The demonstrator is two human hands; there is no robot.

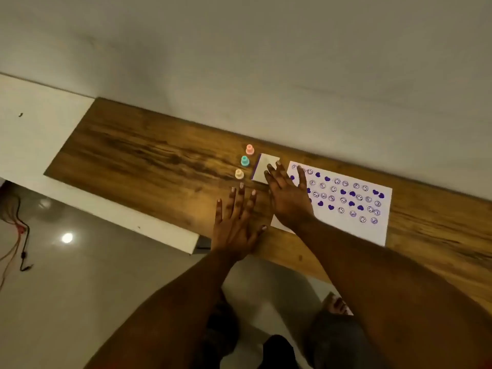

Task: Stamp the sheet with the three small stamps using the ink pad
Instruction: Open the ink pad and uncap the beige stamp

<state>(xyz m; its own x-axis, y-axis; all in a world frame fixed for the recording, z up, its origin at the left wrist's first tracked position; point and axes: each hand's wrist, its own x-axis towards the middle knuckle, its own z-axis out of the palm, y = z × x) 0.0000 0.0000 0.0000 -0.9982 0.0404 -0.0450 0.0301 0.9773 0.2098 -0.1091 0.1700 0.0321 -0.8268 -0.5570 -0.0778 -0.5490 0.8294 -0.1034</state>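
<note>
Both hands empty, fingers spread — left hand [237, 222] flat on surface [138, 153]; right hand [288, 198] steadying sheet [346, 198], fingertips on ink pad [262, 166].

No words, brands or numbers can be read; the sheet [354, 209] bears only stamped purple signs, smiley faces [359, 197] and solid hearts [331, 207]
</note>
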